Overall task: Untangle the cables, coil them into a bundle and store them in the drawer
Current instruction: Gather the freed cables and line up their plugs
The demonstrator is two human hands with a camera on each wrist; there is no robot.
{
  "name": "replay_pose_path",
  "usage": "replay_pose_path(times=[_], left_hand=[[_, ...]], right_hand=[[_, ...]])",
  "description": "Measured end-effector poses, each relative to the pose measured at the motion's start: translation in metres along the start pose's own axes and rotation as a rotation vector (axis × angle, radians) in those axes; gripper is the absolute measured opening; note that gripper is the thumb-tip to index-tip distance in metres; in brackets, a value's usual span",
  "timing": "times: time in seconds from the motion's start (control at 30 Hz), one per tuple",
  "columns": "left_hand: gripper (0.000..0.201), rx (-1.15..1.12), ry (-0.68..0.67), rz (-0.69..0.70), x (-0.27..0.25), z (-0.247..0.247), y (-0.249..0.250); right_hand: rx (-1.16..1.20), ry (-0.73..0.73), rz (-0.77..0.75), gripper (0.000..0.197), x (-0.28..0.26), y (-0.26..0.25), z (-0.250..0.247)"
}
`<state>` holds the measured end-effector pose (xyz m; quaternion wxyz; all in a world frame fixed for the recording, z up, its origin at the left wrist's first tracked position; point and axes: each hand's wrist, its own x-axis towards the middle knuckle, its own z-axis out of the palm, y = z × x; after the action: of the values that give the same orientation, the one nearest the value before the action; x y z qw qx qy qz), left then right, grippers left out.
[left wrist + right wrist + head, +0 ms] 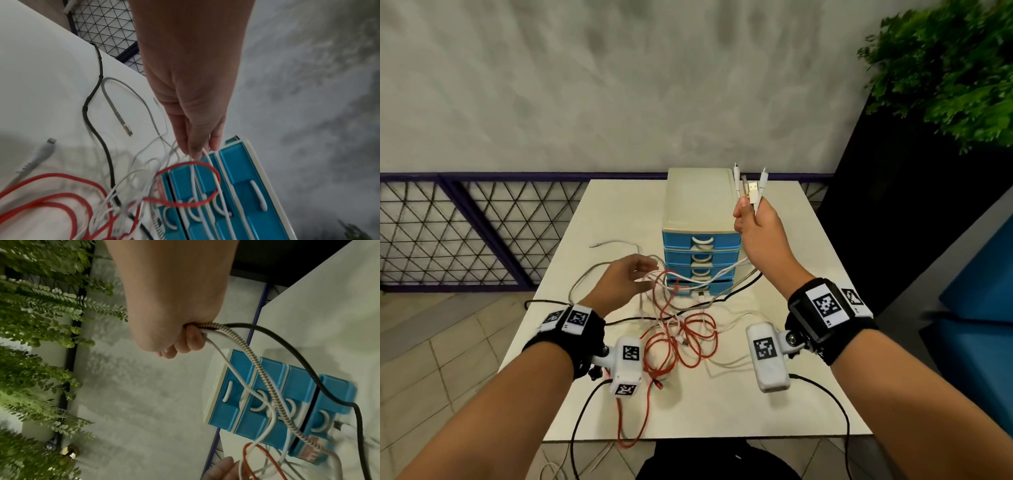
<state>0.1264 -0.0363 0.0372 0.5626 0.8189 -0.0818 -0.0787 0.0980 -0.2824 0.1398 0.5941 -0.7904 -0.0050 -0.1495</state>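
Observation:
My right hand (pixel 748 209) is raised beside the top of the drawer unit (pixel 702 205). It grips a bunch of cable ends (pixel 750 186) with the plugs pointing up. In the right wrist view a braided cable (pixel 267 378), a black cable (pixel 298 356) and a white cable hang from that fist (pixel 191 337). My left hand (pixel 650 272) is lower, in front of the blue drawers, and its fingertips (pixel 197 151) pinch a white cable (pixel 211 164) beside a red loop (pixel 205 204). A tangle of red and white cables (pixel 681 332) lies on the table. The bottom drawer (pixel 337 394) stands slightly pulled out.
The white table (pixel 756 411) is small; a red cable (pixel 630 428) hangs over its front edge. A loose white cable end (pixel 613 244) lies left of the drawers. A mesh fence (pixel 448 233) runs behind, and a black planter (pixel 893 222) with green leaves (pixel 945 68) stands at the right.

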Motion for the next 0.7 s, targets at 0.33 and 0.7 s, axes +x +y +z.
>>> replay_pose_path(times=[0.33,0.7], left_hand=[[0.006,0.179,0.199,-0.006,-0.010,-0.002,0.007],[0.016,0.704,-0.570,0.234,-0.035,0.084,0.023]], right_hand=[[0.008,-0.055,0.001,0.030,-0.005,0.001,0.011],[0.056,-0.108,0.051,0.030,-0.003,0.006,0.006]])
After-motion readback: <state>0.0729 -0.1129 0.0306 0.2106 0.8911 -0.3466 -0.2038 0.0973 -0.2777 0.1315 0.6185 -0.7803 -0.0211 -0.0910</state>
